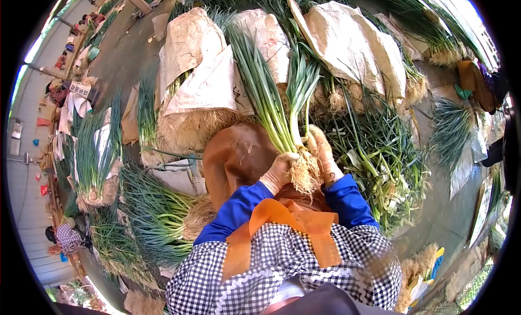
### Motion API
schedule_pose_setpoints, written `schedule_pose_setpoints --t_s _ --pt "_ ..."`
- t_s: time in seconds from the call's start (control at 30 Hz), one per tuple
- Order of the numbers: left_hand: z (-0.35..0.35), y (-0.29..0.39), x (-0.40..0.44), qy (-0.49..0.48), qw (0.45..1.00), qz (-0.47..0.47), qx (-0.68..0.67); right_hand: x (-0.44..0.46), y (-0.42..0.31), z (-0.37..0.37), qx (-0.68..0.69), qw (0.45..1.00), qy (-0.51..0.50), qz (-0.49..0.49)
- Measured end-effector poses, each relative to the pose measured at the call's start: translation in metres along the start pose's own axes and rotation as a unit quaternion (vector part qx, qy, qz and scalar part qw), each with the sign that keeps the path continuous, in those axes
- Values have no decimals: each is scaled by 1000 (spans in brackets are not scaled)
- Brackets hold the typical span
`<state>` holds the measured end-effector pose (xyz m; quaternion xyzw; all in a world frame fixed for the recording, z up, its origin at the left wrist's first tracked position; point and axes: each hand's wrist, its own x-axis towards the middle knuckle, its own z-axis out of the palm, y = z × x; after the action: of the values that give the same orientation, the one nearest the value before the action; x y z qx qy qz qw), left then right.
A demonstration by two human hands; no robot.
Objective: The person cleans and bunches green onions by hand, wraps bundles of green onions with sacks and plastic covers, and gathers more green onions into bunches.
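Note:
A bunch of green onions stands over my lap, its leaves pointing away from me and its pale roots toward me. My left hand is closed round the base of the bunch, just above the roots. On the other side, my right hand is closed at the white lower stems, with a thin stalk rising from its fingers. Both hands look to be in pale gloves. Below the bunch, a brown apron covers my knees.
Sack-covered bundles lie ahead, roots toward me. A heap of loose leaves is at my right. More green onions lie at my left. Another person is at the far left, beside further bundles.

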<state>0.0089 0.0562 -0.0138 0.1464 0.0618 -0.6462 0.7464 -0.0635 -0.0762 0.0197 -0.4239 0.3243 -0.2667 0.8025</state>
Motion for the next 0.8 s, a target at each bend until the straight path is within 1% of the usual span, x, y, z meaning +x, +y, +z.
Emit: schedule_pose_setpoints --t_s 0.03,0.07,0.1,0.13,0.17,0.23,0.27,0.3,0.33,0.37,0.4,0.43,0.47,0.5,0.57,0.6,0.63,0.67,0.7,0.77,0.8 --pt "-9 -1 1 -20 1000 -10 11 -7 -17 3 -271 954 29 -126" --pt "-6 -2 0 -20 1000 -9 11 -6 -28 -5 -356 895 24 -266" --pt "-2 -2 2 23 999 -6 30 -2 -39 -11 -430 809 16 -400" --pt "43 -1 -9 42 998 -13 33 -12 -55 -6 -399 851 -48 -339" --pt "90 1 -20 62 997 -21 37 -27 -70 6 -430 871 -90 -219" --pt "46 -5 -6 5 998 -29 47 -36 -79 15 -562 759 -178 -276" --pt "30 -7 -3 4 998 -31 47 -28 -66 7 -531 758 -193 -326" --pt "16 -8 -2 24 997 -30 64 -23 -62 0 -596 700 -216 -328" --pt "10 -8 -1 44 995 -28 81 -22 -62 -3 -574 708 -227 -343" --pt "25 -6 -4 45 995 -26 80 -29 -66 1 -552 715 -239 -356" --pt "40 -6 -8 39 996 -3 80 -45 -70 3 -451 812 -191 -319" --pt "52 -2 -9 32 996 20 82 -51 -74 -11 -427 828 -248 -265" --pt "40 0 -5 40 997 -5 72 -61 -95 -14 -340 916 -205 -66" --pt "37 -1 -4 49 997 2 57 -70 -115 -17 -233 951 -147 138" --pt "44 0 -5 34 996 5 78 -51 -112 -57 -317 934 -165 26" --pt "46 -1 -5 32 997 4 77 -36 -89 -80 -550 807 -88 -195" --pt "47 -2 -7 38 994 2 104 -34 -96 -74 -729 620 -23 -289" --pt "50 0 -7 41 990 1 135 -41 -96 -50 -628 727 -58 -273" --pt "67 -2 -10 68 984 40 160 -45 -96 -21 -512 815 -99 -252" --pt "50 -3 -8 70 988 -16 134 -46 -106 16 -538 752 -247 -290" --pt "51 -4 -7 58 986 -12 155 -40 -99 24 -587 693 -246 -338"
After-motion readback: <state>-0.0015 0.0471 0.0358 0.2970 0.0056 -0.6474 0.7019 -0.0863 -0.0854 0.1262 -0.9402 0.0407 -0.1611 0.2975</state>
